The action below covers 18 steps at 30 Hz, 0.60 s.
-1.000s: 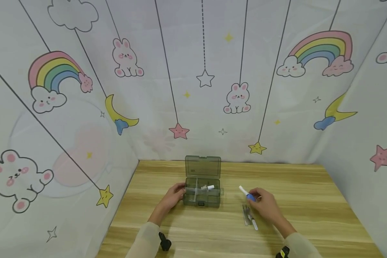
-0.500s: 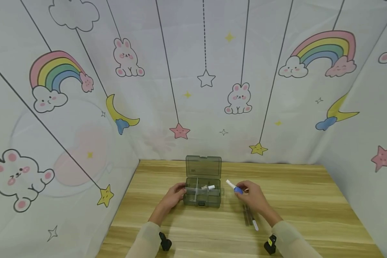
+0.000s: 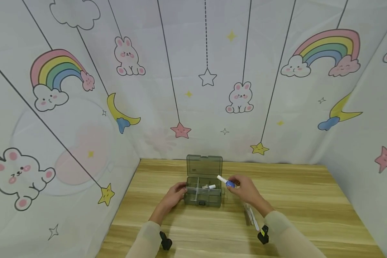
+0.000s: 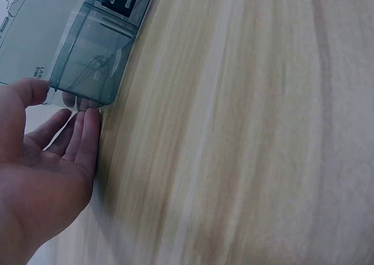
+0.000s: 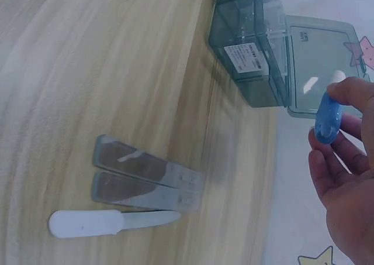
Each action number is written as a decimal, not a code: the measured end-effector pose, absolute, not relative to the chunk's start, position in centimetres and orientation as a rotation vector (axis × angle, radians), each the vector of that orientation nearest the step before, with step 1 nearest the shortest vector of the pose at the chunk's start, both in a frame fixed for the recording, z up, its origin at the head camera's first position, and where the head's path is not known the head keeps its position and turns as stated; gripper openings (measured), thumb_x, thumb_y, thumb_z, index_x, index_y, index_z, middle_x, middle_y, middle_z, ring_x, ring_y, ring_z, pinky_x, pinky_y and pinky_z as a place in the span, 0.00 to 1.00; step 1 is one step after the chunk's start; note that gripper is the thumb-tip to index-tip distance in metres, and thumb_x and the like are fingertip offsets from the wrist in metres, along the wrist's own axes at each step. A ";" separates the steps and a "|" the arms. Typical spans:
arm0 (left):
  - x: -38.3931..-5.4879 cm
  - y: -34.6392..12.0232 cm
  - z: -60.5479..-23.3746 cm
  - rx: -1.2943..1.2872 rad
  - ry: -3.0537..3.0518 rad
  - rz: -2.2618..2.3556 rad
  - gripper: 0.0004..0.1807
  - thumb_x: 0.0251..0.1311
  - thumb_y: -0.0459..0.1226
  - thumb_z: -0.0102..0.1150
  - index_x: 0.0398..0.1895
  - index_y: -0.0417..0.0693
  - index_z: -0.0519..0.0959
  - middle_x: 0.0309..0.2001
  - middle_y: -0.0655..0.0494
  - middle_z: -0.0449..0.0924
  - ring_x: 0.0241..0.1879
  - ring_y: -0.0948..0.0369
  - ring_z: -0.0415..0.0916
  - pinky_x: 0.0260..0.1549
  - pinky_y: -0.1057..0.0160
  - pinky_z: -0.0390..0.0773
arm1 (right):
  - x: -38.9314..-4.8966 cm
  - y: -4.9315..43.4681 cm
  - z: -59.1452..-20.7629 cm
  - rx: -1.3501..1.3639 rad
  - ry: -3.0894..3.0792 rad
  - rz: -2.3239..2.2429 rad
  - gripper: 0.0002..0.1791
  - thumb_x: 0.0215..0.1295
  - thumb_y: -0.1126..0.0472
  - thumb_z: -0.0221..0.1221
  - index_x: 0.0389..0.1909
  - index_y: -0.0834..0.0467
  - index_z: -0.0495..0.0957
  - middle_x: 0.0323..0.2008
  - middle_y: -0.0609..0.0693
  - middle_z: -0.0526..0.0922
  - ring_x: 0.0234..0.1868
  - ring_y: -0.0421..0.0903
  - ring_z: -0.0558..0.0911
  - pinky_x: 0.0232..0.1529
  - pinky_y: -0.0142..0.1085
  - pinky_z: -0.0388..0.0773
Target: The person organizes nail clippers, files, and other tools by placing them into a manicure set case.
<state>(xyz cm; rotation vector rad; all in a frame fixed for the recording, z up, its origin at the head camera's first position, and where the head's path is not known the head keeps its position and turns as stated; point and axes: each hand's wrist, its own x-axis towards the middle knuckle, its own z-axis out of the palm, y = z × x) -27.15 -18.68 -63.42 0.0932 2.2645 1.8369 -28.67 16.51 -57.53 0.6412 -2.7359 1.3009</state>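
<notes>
A translucent grey-green compartment box (image 3: 193,202) stands on the table with its lid raised at the back. In the head view, a small white-capped item (image 3: 211,187) lies in one of its compartments. My left hand (image 3: 171,197) rests at the box's left side, its extended fingertips against the end wall and thumb at the rim in the left wrist view. Just right of the box, my right hand (image 3: 246,189) pinches a small blue nail polish bottle (image 5: 328,121) between thumb and fingers, its long white cap tilted toward the box.
Two clear grey strips (image 5: 137,162) joined at one end lie on the wooden table (image 3: 296,200), right of the box. Beside them is a white-handled tool (image 5: 87,223) with a flat grey blade. A printed cloth wall (image 3: 154,89) stands behind the table.
My right hand has carried the nail polish bottle leftward and slightly up in the head view, from above the clear strips to the box's right edge. The left hand has stayed at the box.
</notes>
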 end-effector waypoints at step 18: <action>-27.1 -18.7 -63.0 0.083 2.250 1.823 0.27 0.84 0.38 0.48 0.78 0.34 0.64 0.74 0.33 0.67 0.72 0.40 0.67 0.66 0.42 0.75 | -30.5 13.2 -57.3 0.637 -2.739 1.330 0.08 0.67 0.63 0.72 0.45 0.58 0.87 0.42 0.46 0.87 0.44 0.45 0.84 0.51 0.48 0.84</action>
